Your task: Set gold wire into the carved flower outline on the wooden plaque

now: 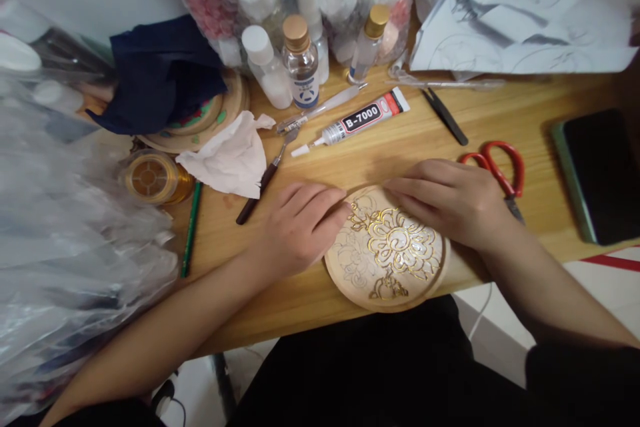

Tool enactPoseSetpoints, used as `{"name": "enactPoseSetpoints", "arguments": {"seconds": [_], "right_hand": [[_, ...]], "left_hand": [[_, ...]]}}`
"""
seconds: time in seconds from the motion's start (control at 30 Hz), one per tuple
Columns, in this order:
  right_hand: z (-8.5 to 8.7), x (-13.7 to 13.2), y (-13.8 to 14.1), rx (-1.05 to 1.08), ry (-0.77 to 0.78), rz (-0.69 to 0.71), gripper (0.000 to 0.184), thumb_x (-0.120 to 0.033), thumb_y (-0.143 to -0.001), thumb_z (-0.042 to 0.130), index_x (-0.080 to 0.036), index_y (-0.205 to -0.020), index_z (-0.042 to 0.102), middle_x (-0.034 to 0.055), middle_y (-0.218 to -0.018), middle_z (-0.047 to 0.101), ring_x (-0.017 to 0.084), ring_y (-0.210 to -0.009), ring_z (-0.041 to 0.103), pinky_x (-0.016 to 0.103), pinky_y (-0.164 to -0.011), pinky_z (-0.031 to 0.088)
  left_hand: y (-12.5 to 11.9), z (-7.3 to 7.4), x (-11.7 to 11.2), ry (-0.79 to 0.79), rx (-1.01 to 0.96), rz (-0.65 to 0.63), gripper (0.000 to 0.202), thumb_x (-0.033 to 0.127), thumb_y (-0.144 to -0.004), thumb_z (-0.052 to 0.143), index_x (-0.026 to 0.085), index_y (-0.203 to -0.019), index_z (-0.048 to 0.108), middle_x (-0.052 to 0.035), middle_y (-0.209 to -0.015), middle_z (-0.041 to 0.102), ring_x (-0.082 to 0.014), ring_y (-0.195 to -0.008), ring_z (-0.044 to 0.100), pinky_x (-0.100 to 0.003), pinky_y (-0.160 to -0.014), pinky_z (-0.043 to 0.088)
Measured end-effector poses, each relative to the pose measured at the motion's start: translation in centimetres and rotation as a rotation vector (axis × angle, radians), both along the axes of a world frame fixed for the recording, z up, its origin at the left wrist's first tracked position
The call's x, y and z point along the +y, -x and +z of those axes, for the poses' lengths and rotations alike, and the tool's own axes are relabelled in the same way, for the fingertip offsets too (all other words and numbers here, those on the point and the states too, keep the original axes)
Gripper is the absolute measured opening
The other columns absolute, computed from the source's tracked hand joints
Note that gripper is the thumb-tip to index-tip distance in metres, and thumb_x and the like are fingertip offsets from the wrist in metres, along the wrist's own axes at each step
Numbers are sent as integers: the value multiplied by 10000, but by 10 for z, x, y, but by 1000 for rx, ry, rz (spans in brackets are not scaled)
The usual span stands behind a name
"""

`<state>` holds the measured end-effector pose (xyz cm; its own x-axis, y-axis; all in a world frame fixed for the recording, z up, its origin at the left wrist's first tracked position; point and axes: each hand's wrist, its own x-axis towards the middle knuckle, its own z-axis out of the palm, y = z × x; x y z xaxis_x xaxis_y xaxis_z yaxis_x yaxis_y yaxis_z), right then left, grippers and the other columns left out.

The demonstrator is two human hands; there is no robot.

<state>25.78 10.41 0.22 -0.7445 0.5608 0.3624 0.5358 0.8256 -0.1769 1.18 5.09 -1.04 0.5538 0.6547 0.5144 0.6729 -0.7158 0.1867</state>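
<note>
A round wooden disc [345, 280] overhangs the front edge of the table, tilted a little towards me. Its face carries a pencilled flower design, partly outlined in raised gold wire [400, 240]. My left hand [305, 227] grips the disc at its upper left rim, fingers together and bent over the edge. From the upper right, my right hand [450, 200] holds the rim with fingers closed and laid over the edge. Its thumb is hidden beneath the fingers, and I cannot see any small piece between either hand's fingertips.
Beyond the disc lie a B-7000 glue tube [363, 118], black tweezers [447, 119] and a palette knife [265, 180]. Red-handled scissors [505, 167] and a phone [597, 177] are at right. A wire spool [155, 177], green pencil [191, 230] and crumpled tissue [230, 153] sit left; bottles [301, 67] stand behind.
</note>
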Motion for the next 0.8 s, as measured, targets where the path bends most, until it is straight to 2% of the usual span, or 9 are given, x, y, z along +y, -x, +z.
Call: {"name": "enactPoseSetpoints", "arguments": {"seconds": [0.43,0.6,0.8], "right_hand": [[-1,3,0,-13,-7,5,96,-189,-919,578,-208,-955,665,20,-790,682,126,-678,635,260,-555,491],[-3,4,0,-15,15,13,114,-202,-927,567,-203,-967,674,25,-817,685,123,-686,633,259,-572,498],[-4,4,1,-14,0,17,120,-195,-924,569,-201,-979,676,25,-801,682,128,-678,628,259,-564,492]], "left_hand": [[0,3,2,19,4,-29,98,123,-874,614,118,-957,667,-95,-988,698,-203,-905,641,-344,-791,494],[0,1,1,32,14,-18,117,147,-901,579,157,-983,662,-74,-1004,700,-193,-916,637,-346,-796,501],[0,2,1,20,25,-13,85,154,-886,614,147,-951,668,-73,-986,707,-196,-894,643,-339,-774,503]]}}
